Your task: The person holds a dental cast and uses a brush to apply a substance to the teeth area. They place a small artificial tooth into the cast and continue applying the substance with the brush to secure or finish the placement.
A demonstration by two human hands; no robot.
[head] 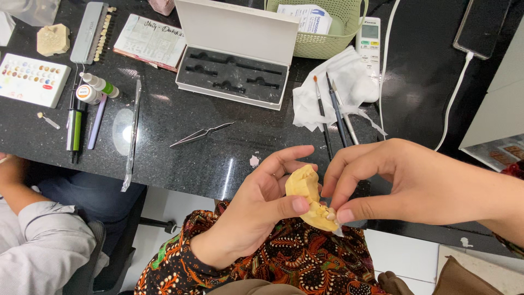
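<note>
At the far left edge a neighbour's grey sleeve (38, 240) shows beside me, and on the black counter (229, 158) above it lie a white palette of small coloured dabs (31, 80), a tan plaster block (53, 39), a strip of tooth shade tabs (94, 31), two small bottles (93, 87) and a few pens (76, 128). Further along, a pair of tweezers (201, 134) rests below an open white case with a black foam insert (232, 76), the lid standing up. My left hand (256, 210) is over my lap, just off the counter's edge, fingers and thumb closed around a yellow dental cast (310, 198), which sits tilted between my two hands. My right hand (404, 183) meets it from the other side: thumb and forefinger are pinched together at the cast's lower end, where pale teeth show, on something too small for me to make out. Behind my right hand, brushes (334, 112) lie across a crumpled white tissue (341, 82), with a green basket (322, 38), a white remote (370, 41) and a white cable (453, 104) further back.
</note>
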